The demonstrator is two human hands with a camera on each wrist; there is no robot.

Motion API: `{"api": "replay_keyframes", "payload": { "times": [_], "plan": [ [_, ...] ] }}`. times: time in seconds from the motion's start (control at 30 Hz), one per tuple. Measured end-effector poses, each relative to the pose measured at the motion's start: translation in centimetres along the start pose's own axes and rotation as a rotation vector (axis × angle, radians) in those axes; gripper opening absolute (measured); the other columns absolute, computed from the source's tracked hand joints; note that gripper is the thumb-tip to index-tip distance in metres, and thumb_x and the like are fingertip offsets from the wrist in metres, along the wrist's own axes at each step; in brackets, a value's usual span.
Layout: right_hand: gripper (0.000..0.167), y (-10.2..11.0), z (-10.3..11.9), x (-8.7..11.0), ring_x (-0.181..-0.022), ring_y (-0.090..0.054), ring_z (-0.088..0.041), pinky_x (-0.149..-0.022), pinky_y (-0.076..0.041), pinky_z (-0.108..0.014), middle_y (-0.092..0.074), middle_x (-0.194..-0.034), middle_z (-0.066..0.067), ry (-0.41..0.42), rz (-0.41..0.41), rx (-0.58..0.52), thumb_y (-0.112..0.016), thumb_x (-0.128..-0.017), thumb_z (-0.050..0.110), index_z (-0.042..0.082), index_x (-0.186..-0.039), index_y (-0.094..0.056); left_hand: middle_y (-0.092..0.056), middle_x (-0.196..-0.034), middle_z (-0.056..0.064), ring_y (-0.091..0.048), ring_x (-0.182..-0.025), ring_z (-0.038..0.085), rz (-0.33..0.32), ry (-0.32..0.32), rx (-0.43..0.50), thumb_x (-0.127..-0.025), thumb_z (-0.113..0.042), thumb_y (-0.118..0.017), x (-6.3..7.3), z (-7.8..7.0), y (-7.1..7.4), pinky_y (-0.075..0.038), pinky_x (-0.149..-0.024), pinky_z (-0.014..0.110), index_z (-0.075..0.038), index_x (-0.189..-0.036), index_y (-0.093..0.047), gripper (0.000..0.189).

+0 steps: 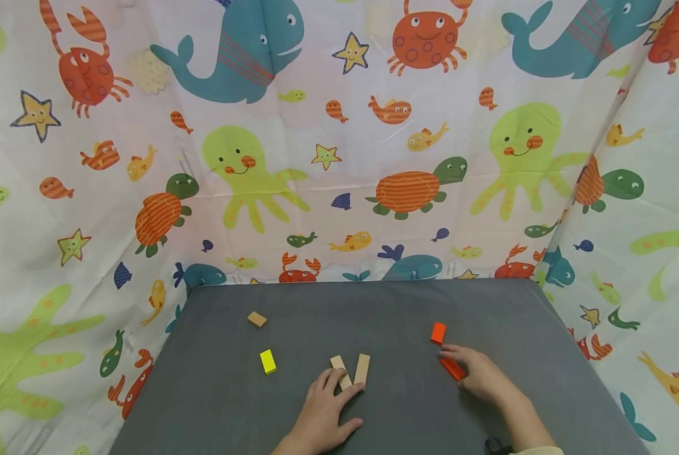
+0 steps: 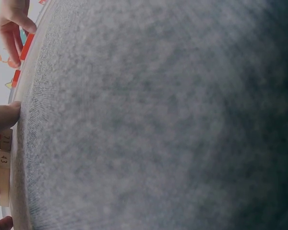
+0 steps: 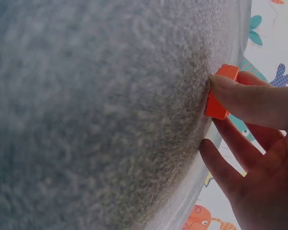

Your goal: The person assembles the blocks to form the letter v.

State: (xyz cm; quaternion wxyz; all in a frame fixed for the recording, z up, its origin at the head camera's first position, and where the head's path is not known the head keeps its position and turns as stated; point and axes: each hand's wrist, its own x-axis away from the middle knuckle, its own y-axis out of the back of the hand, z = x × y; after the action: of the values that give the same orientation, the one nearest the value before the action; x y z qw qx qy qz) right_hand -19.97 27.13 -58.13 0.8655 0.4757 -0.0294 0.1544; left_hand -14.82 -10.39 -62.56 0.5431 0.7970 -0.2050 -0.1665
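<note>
Block [image 1: 453, 370]: red, likely light, hard; hold long sides.
Right hand [image 1: 480, 375]: pinches it.
Left hand [image 1: 324, 412]: spread, touches wooden blocks [image 1: 362, 366].

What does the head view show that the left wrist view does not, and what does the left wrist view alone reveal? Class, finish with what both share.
Only the head view: the bright yellow rectangular block and the short tan wooden block.

Only the left wrist view: the dark number 71 and dark number 43, on pale rectangular wooden blocks.

Both: those wooden blocks, the left hand beside them, the red-orange rectangular block pinched by the right hand, the second red-orange block and the grey cloth surface.
</note>
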Motion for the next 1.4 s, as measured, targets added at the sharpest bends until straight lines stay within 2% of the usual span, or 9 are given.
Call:
{"api": "replay_keyframes", "payload": {
  "times": [0.17,0.3,0.53,0.7,1.0,1.4],
  "plan": [
    [0.072,0.0,-0.3,-0.2,-0.13,-0.053,-0.042,-0.102,-0.044,-0.065,-0.062,-0.137,-0.013,-0.013,0.002,0.009,-0.069,-0.067,-0.02,0.013,-0.131,-0.068,-0.04,-0.15,0.002,-0.037,-0.137,0.028,0.001,0.0,0.002,-0.089,-0.062,-0.067,0.0,0.0,0.0,-0.042,-0.103,0.06,-0.046,-0.146,-0.048,0.062],
    [0.068,0.0,-0.3,-0.4,-0.129,-0.054,-0.041,-0.105,-0.041,-0.066,-0.064,-0.134,-0.014,-0.042,0.002,-0.002,-0.07,-0.069,-0.019,0.012,-0.129,-0.069,-0.04,-0.149,0.002,-0.037,-0.137,0.028,-0.001,-0.001,0.006,-0.09,-0.061,-0.067,0.0,0.0,0.0,-0.042,-0.103,0.06,-0.046,-0.146,-0.049,0.061],
    [0.061,0.0,-0.4,-0.3,-0.127,-0.056,-0.041,-0.105,-0.041,-0.064,-0.066,-0.131,-0.015,-0.03,-0.047,0.008,-0.084,-0.07,-0.003,0.01,-0.128,-0.07,-0.04,-0.149,0.002,-0.038,-0.136,0.029,0.001,-0.009,0.013,-0.09,-0.063,-0.065,0.0,0.1,-0.1,-0.042,-0.102,0.061,-0.046,-0.146,-0.048,0.061],
    [0.061,0.2,-0.3,-0.6,-0.126,-0.057,-0.041,-0.104,-0.041,-0.064,-0.066,-0.13,-0.015,-0.045,-0.054,-0.001,-0.089,-0.07,0.009,0.008,-0.128,-0.069,-0.04,-0.15,0.002,-0.038,-0.136,0.03,0.003,-0.009,0.017,-0.09,-0.063,-0.065,0.0,0.1,0.0,-0.042,-0.102,0.062,-0.046,-0.146,-0.049,0.061],
    [0.062,0.5,0.1,-0.7,-0.116,-0.061,-0.037,-0.099,-0.047,-0.06,-0.067,-0.123,-0.014,0.001,-0.145,-0.006,-0.09,-0.074,0.017,0.002,-0.129,-0.068,-0.04,-0.15,0.003,-0.037,-0.137,0.029,0.007,-0.004,0.02,-0.09,-0.061,-0.067,0.0,0.0,0.0,-0.042,-0.103,0.061,-0.045,-0.147,-0.048,0.062],
    [0.062,0.2,1.0,-0.7,-0.109,-0.063,-0.035,-0.098,-0.048,-0.06,-0.068,-0.117,-0.014,0.032,-0.211,-0.021,-0.091,-0.074,0.025,-0.001,-0.126,-0.069,-0.04,-0.149,0.002,-0.037,-0.136,0.029,0.008,-0.001,0.016,-0.089,-0.061,-0.067,0.0,0.1,0.0,-0.043,-0.102,0.061,-0.046,-0.146,-0.048,0.062]
  ]
}}
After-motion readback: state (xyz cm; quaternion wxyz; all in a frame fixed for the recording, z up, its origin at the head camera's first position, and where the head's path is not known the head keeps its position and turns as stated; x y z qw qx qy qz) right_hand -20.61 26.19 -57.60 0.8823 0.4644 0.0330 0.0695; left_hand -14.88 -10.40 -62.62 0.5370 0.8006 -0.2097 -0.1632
